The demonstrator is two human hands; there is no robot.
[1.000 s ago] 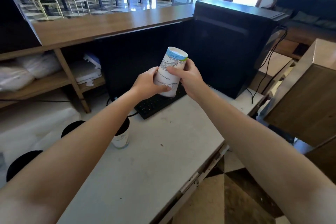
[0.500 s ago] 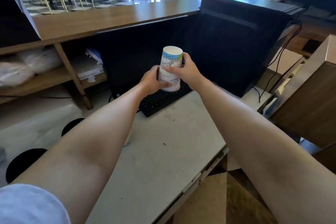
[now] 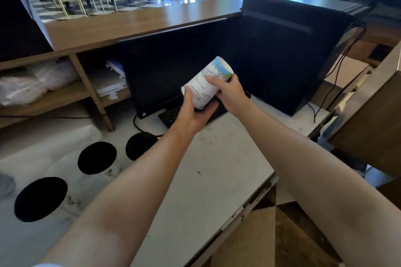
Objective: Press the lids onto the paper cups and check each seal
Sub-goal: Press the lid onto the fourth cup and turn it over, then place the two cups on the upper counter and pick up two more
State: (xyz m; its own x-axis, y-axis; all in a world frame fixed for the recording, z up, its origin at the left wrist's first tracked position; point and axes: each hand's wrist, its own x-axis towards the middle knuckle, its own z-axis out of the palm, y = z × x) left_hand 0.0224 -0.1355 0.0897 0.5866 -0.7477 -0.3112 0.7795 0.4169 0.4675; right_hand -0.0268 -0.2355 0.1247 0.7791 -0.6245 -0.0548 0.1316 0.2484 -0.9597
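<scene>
While both hands hold it above the desk (image 3: 217, 180), the cup (image 3: 206, 84) lies tilted, its blue-banded end up and to the right, its other end down and to the left. The left hand (image 3: 195, 112) cups that lower end from beneath, thumb up along the printed side, its grip closed on the cup. The right hand (image 3: 227, 91) wraps the upper part from the right, fingers (image 3: 213, 80) across the print, also gripping the cup. Whether a lid sits on it I cannot tell. Behind the cup stand a dark monitor (image 3: 169, 67) and a keyboard (image 3: 173, 115). To the left, three black lids (image 3: 97, 157) show as dark discs on cups on the desk.
</scene>
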